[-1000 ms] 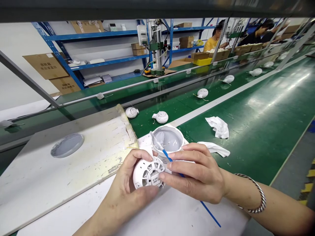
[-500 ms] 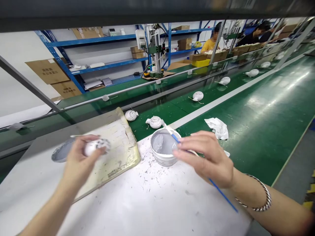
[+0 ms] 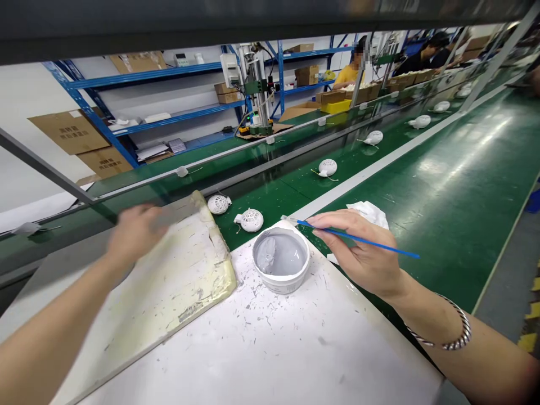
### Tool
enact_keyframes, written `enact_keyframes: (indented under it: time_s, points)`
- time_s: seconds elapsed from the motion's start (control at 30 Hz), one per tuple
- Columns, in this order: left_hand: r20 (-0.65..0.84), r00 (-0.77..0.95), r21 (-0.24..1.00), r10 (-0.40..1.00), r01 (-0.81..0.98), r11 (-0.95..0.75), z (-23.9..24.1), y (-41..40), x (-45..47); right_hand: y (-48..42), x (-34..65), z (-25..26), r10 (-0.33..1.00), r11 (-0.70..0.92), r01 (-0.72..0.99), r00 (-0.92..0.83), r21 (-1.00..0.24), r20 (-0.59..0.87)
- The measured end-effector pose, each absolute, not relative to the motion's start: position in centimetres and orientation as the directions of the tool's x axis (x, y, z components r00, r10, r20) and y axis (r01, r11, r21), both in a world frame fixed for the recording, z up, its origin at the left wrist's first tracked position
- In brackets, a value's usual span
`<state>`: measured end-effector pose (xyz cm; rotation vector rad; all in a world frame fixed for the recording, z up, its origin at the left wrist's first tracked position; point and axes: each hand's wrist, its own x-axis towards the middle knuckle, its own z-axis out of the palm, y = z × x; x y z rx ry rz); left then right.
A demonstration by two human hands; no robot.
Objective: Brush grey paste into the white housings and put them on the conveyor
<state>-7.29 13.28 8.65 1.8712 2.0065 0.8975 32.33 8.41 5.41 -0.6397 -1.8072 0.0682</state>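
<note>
My right hand pinches a thin blue-handled paintbrush, its bristle end just beyond the rim of a white tub. Wet grey paint lies inside that tub, with a thicker lump on its left. My left hand is over the far left part of a worn, stained board. Motion smears its fingers, and no object shows in it. Two white, round openwork pieces with short necks rest on the green conveyor belt behind the tub.
More white pieces are spaced along the belt. A crumpled white tissue lies behind my right hand. Grey flecks dot the white worktop. A dark beam crosses overhead. Co-workers sit at the far right.
My left hand has swung up and left, and the white openwork piece it held is out of sight. My right hand has turned the brush flatter and drawn it slightly right. The view has shifted a little.
</note>
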Motion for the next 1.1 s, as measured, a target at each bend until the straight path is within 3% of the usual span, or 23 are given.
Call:
enact_keyframes:
  time_s: [0.07,0.17,0.3,0.43,0.53,0.63,0.7,0.8,0.93,1.1]
  points:
    - [0.181,0.011,0.418,0.983,0.904,-0.087,7.1,17.3,-3.8,8.4,32.4,5.4,0.542,0.813,0.353,-0.171,-0.462,0.823]
    - [0.109,0.099,0.234,0.989,0.964,-0.123,5.0,22.6,0.1,8.3,32.5,5.3,0.648,0.755,0.306,-0.209,-0.58,0.733]
    - [0.082,0.071,0.169,0.994,0.982,-0.085,3.2,25.6,1.8,8.5,32.5,4.9,0.639,0.769,0.233,-0.32,-0.596,0.7]
    - [0.148,-0.021,0.304,0.989,0.952,-0.025,3.2,25.1,1.1,8.8,32.4,4.6,0.552,0.83,0.175,-0.401,-0.53,0.731]
    - [0.225,-0.179,0.536,0.958,0.843,0.031,5.1,23.4,0.4,9.0,32.3,4.4,0.555,0.827,0.181,-0.415,-0.532,0.721]
    - [0.22,-0.314,0.818,0.924,0.575,0.001,7.8,20.4,-0.1,9.0,32.0,4.0,0.576,0.813,0.196,-0.416,-0.549,0.704]
    - [0.191,-0.354,0.935,0.915,0.349,-0.061,9.2,17.9,-0.3,9.0,31.9,3.9,0.622,0.774,0.195,-0.411,-0.602,0.667]
    - [0.154,-0.406,0.988,0.901,0.086,-0.13,9.9,14.1,-0.4,8.9,31.8,4.1,0.711,0.677,0.162,-0.393,-0.718,0.583]
    - [0.042,-0.489,0.971,0.871,-0.185,-0.151,9.2,10.5,-0.2,9.0,31.6,4.5,0.818,0.525,0.086,-0.327,-0.847,0.474]
    - [-0.044,-0.486,0.906,0.873,-0.387,-0.17,8.4,7.9,0.7,9.9,31.3,4.1,0.911,0.282,-0.176,-0.261,-0.943,0.321]
